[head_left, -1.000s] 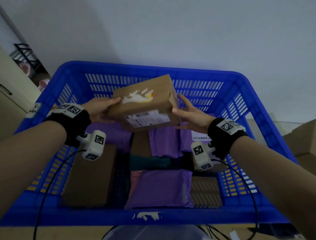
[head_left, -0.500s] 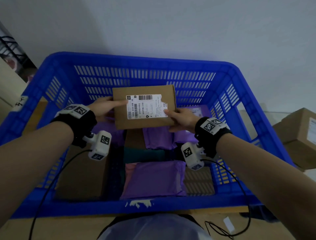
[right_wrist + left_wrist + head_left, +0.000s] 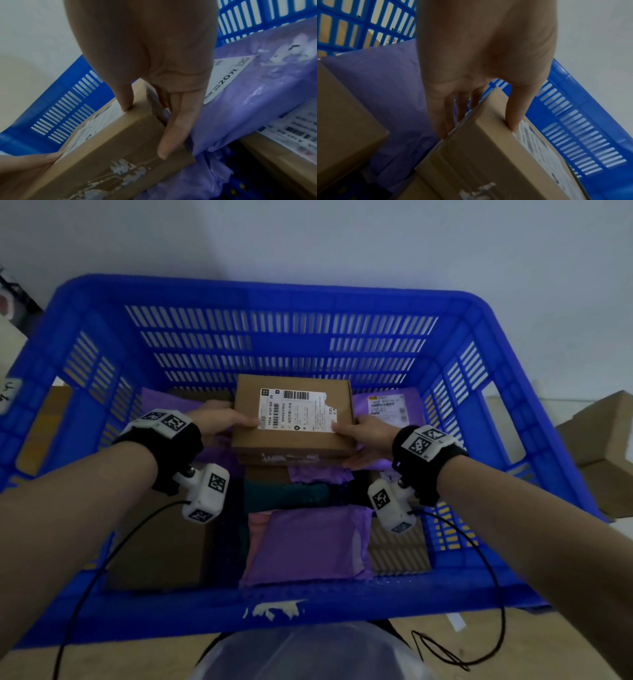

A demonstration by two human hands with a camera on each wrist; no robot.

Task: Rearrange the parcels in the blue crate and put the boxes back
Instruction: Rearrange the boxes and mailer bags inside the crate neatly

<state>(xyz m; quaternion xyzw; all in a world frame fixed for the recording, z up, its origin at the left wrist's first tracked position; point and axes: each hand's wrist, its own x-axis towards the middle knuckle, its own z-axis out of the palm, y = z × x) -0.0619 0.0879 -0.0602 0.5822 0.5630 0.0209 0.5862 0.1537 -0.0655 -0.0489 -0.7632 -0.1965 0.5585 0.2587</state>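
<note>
A brown cardboard box with a white shipping label on top is low inside the blue crate, near its back wall, above purple parcels. My left hand grips its left side, thumb on top and fingers down the side. My right hand grips its right side the same way. The same box shows in the wrist views. Whether it rests on the parcels below is hidden.
Purple mailer bags, a teal parcel and flat brown boxes fill the crate floor. More cardboard boxes stand outside at the right. A wall rises just behind the crate.
The box has turned from tilted to label-up and has gone down from rim height deep into the crate toward the back wall. Both hands kept their hold.
</note>
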